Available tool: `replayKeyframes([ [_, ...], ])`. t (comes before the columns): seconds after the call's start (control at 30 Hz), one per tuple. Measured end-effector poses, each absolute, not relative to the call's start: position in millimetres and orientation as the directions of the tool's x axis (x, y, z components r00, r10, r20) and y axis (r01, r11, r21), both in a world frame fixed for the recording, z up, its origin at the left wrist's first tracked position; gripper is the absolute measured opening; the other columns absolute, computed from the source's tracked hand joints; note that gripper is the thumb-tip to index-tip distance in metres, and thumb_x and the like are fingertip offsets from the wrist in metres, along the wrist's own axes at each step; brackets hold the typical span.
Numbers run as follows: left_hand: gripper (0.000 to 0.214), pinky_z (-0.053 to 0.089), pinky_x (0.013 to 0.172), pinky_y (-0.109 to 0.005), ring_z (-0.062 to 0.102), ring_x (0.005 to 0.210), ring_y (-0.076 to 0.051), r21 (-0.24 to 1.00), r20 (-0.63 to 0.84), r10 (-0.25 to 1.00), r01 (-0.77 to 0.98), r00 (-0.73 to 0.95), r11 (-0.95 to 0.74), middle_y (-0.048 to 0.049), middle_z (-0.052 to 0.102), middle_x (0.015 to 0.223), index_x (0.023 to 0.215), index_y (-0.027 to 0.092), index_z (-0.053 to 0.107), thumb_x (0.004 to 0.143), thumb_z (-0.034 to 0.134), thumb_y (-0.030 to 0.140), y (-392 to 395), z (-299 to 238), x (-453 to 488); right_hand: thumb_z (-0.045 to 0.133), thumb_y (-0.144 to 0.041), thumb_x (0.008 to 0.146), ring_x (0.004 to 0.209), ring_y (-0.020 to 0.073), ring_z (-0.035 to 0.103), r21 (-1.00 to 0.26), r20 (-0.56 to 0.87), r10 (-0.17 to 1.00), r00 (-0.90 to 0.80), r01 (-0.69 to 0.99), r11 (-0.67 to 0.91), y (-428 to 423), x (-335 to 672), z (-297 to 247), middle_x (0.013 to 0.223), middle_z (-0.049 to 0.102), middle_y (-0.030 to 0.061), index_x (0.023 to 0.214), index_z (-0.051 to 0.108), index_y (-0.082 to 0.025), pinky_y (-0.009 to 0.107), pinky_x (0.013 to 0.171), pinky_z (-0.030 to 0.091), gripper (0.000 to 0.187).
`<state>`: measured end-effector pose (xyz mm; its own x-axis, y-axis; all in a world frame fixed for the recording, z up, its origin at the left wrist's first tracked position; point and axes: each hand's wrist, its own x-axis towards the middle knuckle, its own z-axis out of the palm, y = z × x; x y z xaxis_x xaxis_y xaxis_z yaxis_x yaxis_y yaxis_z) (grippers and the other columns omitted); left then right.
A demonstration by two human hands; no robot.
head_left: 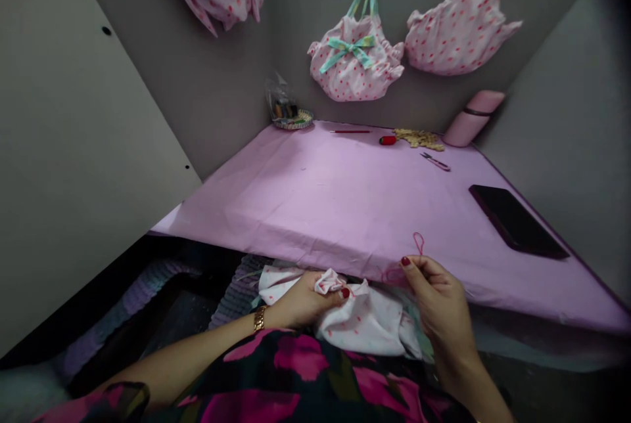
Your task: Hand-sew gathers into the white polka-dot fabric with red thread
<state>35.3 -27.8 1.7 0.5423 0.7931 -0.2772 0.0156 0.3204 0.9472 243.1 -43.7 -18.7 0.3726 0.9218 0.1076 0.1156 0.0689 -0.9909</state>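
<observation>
My left hand [315,298] is closed on a white cloth garment [365,328] with small red dots, which lies across my lap below the table edge. A gathered fold of it stands up by my thumb. To the right, my right hand [438,298] pinches red thread [419,244] between thumb and forefinger, just over the table's front edge. A small loop of the thread sticks up above the fingertips, and more strands trail left toward the cloth. Whether a needle is in the pinch I cannot tell.
The table has a pink cover [315,193]. At its back are a small basket [294,121], a red thread spool [388,140], thread snips [435,161] and a pink bottle [473,119]. A dark phone [517,221] lies at right. Dotted garments [355,71] hang above.
</observation>
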Motion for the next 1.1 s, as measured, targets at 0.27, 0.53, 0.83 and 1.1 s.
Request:
replayKeyframes([
  [0.27,0.018,0.031,0.057,-0.022,0.039,0.056,-0.008,0.942,-0.270,0.787,-0.018,0.555,0.335,0.0058,0.047,0.058,0.063,0.016,0.052,0.066,0.064,0.028,-27.3,0.7,35.3,0.054,-0.035,0.080,0.056,0.0138,0.046,-0.912,0.123,0.968,0.219,0.409,0.023,-54.5,234.5,-10.5,0.062,0.052,-0.0007,0.090,0.059,-0.018,0.023,0.050,0.034,0.021],
  [0.53,0.026,0.032,0.056,-0.022,0.041,0.056,-0.009,0.931,-0.300,0.803,-0.025,0.516,0.364,0.0040,0.048,0.061,0.066,0.015,0.053,0.063,0.066,0.036,-27.1,-3.1,35.4,0.051,-0.028,0.081,0.058,0.0151,0.053,-0.847,0.069,0.954,-0.293,0.487,0.211,-59.3,222.6,-0.1,0.062,0.061,0.0020,0.064,0.062,-0.017,0.023,0.053,0.038,0.023],
  [0.83,0.023,0.031,0.054,-0.022,0.040,0.054,-0.009,0.926,-0.347,0.827,0.022,0.442,0.377,0.0046,0.048,0.059,0.064,0.015,0.051,0.062,0.065,0.033,-26.0,-3.5,37.2,0.051,-0.034,0.082,0.057,0.0151,0.052,-0.868,0.031,0.972,-0.232,0.477,0.141,-61.0,229.3,-7.7,0.061,0.058,0.0013,0.065,0.060,-0.017,0.023,0.052,0.038,0.025],
  [1.1,0.020,0.034,0.057,-0.022,0.043,0.056,-0.009,0.949,-0.291,0.850,0.024,0.439,0.313,0.0027,0.052,0.062,0.068,0.013,0.056,0.064,0.063,0.031,-24.6,-3.5,35.2,0.039,-0.031,0.088,0.061,0.0150,0.053,-0.797,0.132,0.987,-0.097,0.581,0.163,-71.1,220.5,7.4,0.067,0.056,0.0001,0.081,0.052,-0.020,0.023,0.055,0.038,0.018],
])
